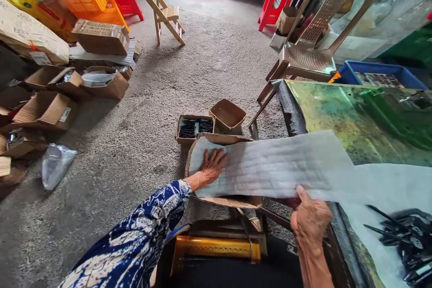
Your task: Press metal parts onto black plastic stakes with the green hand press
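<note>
A long strip of white foam sheet (270, 166) stretches from a cardboard box (229, 201) to the table on the right. My left hand (213, 167) lies flat with spread fingers on the sheet's left end, inside the box. At the near edge, my right hand (311, 211) is closed, pinching the sheet between thumb and fingers. What lies under the sheet in the box is hidden. Another white sheet (371, 184) lies on the table, with a pile of black metal-looking parts (410, 243) on it.
Behind the box stand a small carton of black pieces (195, 128) and an open carton (228, 114). The table (324, 112) is at right, with a plastic chair (310, 49) beyond. Cartons (43, 110) line the left; a wooden folding chair (165, 11) stands farther back.
</note>
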### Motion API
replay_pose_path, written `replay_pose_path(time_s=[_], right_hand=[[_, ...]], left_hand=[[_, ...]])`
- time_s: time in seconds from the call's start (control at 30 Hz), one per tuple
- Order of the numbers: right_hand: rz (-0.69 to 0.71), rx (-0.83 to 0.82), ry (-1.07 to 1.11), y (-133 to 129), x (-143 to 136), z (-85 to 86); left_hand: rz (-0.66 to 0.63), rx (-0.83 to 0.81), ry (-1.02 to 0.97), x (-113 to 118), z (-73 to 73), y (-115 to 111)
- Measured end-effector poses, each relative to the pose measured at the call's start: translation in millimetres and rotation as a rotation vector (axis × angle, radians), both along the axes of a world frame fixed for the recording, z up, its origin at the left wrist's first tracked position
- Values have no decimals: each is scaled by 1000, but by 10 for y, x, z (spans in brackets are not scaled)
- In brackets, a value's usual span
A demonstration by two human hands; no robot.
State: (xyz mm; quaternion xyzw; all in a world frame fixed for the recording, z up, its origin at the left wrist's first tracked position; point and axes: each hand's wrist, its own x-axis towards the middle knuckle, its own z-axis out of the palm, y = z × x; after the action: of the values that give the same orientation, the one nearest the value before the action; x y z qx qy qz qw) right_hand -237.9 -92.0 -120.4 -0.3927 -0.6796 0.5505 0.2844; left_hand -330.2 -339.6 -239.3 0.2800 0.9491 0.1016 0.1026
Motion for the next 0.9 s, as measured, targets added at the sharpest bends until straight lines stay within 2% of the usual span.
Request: replay_pose_path(time_s=[0.1, 0.23, 0.3, 0.4, 0.53, 0.67, 0.8, 0.9], right_hand=[[-81, -20, -12, -10, 175, -48], [-30, 59, -146, -67, 321, -72], [-44, 62, -238, -88, 362, -73], [-71, 46, -304, -103, 390, -66], [-62, 17, -280, -107, 403, -64], [-43, 31, -253, -101, 422, -86], [-31, -16, -172, -103, 418, -89], [-124, -112, -135, -102, 419, -49]], left_hand=[[-89, -11, 28, -63, -3, -28], [-128, -53, 5, -127, 89, -57], [-106, -64, -8, -111, 164, -48], [30, -117, -47, -31, 303, 4], [334, -143, -195, 103, 482, 75], [579, -110, -355, 158, 546, 91], [656, -84, -391, 134, 489, 121], [674, -95, -376, 135, 450, 150]])
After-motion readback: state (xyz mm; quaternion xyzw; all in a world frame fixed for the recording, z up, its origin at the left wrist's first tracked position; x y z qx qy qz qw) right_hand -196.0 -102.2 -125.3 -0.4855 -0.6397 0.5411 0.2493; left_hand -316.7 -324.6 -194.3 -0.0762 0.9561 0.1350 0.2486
